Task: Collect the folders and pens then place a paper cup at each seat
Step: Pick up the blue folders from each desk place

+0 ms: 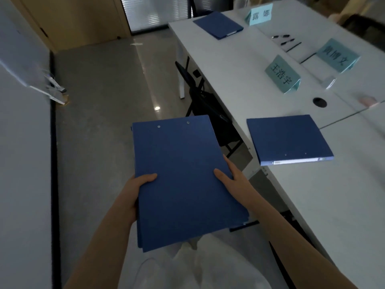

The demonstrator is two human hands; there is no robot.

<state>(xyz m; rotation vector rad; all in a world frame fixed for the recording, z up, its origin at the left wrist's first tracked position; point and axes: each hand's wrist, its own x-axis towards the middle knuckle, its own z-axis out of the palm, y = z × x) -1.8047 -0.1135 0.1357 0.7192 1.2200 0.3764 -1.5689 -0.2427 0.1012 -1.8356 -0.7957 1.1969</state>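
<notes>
White table (pixel 239 80) beside grey floor (pixel 100 101); left hand (pixel 135 184), right hand (pixel 233 176) grip blue folders (pixel 183 174).

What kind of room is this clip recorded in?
Probably a meeting room set for named attendees: pale green folded name cards stand along a long white table, a blue folder lies at a seat, and black pens lie farther back.

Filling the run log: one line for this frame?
left hand, right hand: grip blue folder stack | table: two folders, pens uncollected
</notes>
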